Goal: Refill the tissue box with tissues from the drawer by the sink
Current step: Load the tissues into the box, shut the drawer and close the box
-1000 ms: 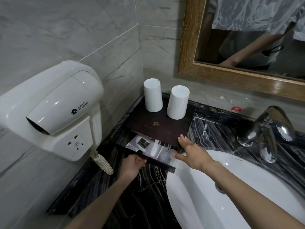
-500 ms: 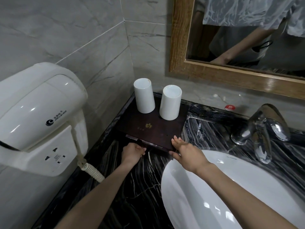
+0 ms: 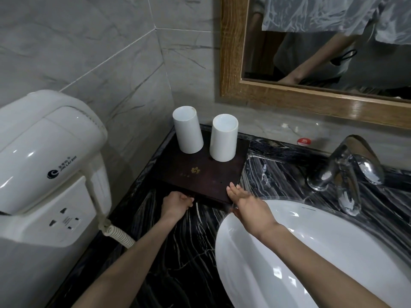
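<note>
Black marble desk (image 3: 195, 236) beside the basin (image 3: 289, 252): the wooden box (image 3: 200, 172) sits in the corner, its drawer (image 3: 211, 197) closed. My left hand (image 3: 175, 205) curls on the front pull. My right hand (image 3: 249, 203) lies flat, fingers straight, bracing the top. The drawer should slide lightly; the tissues inside are hidden.

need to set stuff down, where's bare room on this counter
Bare counter lies between the dark box and the faucet, and in front of the box beside the basin. The box's top is free ahead of the two cups. Its drawer is crowded: left hand grips it, right hand rests beside.
</note>
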